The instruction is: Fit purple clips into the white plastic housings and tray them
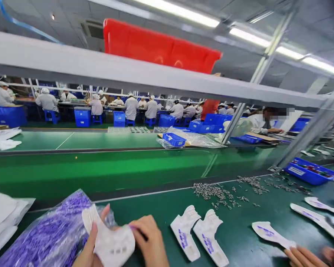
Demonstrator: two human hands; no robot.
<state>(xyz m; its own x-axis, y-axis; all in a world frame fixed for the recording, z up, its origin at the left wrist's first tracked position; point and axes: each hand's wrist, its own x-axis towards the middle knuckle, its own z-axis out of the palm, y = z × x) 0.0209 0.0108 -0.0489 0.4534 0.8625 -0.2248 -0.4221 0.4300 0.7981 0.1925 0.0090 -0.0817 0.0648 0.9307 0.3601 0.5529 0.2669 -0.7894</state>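
Note:
My left hand (89, 243) grips a white curved plastic part (114, 241), with the thumb on its face and the fingers behind. The part has a row of small slots near its lower right end. My right hand (150, 237) is closed at the part's right edge; a small purple piece (132, 227) shows at its fingertips, mostly hidden. Under and left of my left hand lies a clear plastic bag (47, 230) full of small purple pieces. To the right, two similar white parts (185, 233) with purple pieces on them lie side by side.
Small metal pieces (215, 193) are scattered on the green bench (161, 207). At right, a co-worker's hand (303, 256) touches a white part (272, 233). A blue bin (308, 172) stands by the metal post. White bags (2, 218) lie left; a shelf (156, 76) crosses overhead.

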